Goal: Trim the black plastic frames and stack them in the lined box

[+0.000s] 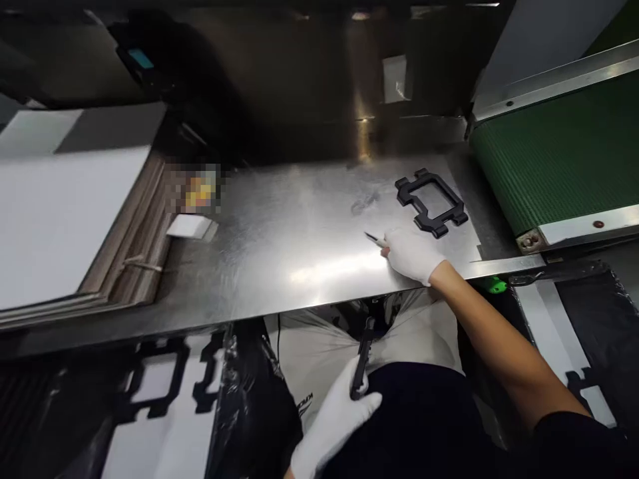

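My gloved right hand (410,254) is closed around a slim craft knife (374,239), its pointed blade directed left just over the metal table. Beyond this hand lies a black plastic frame (418,211), flat on the tabletop, with an open middle and tabs on its edges. Low over my lap, my gloved left hand (344,412) grips another black plastic part (363,359). This part appears edge-on, so its full shape is hidden.
Stacked cardboard sheets (64,219) stand at the left, with a small white block (190,226) beside them. A green conveyor belt (564,146) borders the right side. Below the steel table (269,226), more black frames (164,379) lie on white sheets at lower left.
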Demonstrator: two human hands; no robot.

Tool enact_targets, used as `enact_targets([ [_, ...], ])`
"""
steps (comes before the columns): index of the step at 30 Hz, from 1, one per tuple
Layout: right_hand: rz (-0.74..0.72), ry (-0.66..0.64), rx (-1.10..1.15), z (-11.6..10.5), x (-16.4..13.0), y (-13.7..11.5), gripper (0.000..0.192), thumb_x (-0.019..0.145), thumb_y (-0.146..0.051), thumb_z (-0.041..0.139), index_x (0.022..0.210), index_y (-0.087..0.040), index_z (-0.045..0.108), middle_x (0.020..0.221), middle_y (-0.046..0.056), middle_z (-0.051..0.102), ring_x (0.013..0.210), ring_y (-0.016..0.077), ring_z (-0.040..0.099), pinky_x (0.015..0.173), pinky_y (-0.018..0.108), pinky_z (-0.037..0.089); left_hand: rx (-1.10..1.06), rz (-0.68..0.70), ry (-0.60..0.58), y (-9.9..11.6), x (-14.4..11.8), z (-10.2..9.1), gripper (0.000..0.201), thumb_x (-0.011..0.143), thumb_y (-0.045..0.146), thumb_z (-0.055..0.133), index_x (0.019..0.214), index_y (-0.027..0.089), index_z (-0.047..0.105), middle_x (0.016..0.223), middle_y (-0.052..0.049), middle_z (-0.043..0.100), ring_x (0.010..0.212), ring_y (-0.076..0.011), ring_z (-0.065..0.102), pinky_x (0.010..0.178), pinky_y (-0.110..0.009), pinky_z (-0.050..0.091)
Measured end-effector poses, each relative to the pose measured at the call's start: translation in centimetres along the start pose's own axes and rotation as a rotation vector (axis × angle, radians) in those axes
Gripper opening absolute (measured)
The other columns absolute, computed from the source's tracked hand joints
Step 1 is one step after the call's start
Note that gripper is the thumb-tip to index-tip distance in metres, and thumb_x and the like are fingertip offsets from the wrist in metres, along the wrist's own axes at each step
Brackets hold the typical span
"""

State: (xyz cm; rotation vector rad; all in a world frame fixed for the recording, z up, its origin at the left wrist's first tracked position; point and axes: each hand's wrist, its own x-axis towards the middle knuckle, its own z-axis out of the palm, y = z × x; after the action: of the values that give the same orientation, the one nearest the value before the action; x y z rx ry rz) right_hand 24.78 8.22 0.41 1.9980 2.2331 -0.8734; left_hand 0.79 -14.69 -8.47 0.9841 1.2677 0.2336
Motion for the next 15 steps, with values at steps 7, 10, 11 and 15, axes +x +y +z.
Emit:
enact_targets([
  [7, -0.248, -0.435, 0.400, 4.9, -11.7, 1.5, 0.037, 0.117, -0.043, 0.035, 0.112, -0.024, 0.065, 0.101, 0.002, 0.074, 0.086, 0.0182, 0.067, 0.077, 0.029, 0.050, -0.159, 0.089, 0.234, 0.4, 0.6, 1.5, 0.028, 0.074, 0.027, 0.064, 0.102, 0.023, 0.061, 0.082, 0.004, 0.050, 0.076, -0.0189, 0.048, 0.077, -0.033, 0.045],
  [10, -0.184, -0.462, 0.493, 11.6, -15.4, -0.1, 0.037, 0.116, -0.041, 0.038, 0.100, -0.023, 0.065, 0.092, 0.002, 0.073, 0.081, 0.0187, 0.066, 0.075, 0.029, 0.045, -0.226, 0.156, 0.216, 0.4, 1.1, 1.8, 0.033, 0.075, 0.024, 0.063, 0.108, 0.021, 0.067, 0.096, -0.001, 0.068, 0.092, -0.0228, 0.063, 0.089, -0.035, 0.051],
  [11, -0.136, -0.432, 0.479, 13.7, -16.0, -0.7, 0.036, 0.116, -0.040, 0.039, 0.099, -0.022, 0.065, 0.092, 0.003, 0.074, 0.081, 0.0193, 0.067, 0.074, 0.029, 0.044, -0.241, 0.168, 0.208, 0.4, 1.2, 1.9, 0.030, 0.077, 0.024, 0.064, 0.107, 0.021, 0.068, 0.100, -0.002, 0.071, 0.095, -0.0237, 0.065, 0.091, -0.035, 0.052],
  [15, -0.022, -0.344, 0.393, 18.7, -16.2, -2.3, 0.036, 0.116, -0.037, 0.040, 0.109, -0.023, 0.072, 0.101, 0.005, 0.082, 0.089, 0.0225, 0.075, 0.074, 0.031, 0.041, -0.228, 0.149, 0.214, 0.1, 1.5, 1.9, 0.021, 0.082, 0.028, 0.069, 0.101, 0.020, 0.067, 0.091, -0.001, 0.069, 0.086, -0.0219, 0.065, 0.082, -0.034, 0.055],
])
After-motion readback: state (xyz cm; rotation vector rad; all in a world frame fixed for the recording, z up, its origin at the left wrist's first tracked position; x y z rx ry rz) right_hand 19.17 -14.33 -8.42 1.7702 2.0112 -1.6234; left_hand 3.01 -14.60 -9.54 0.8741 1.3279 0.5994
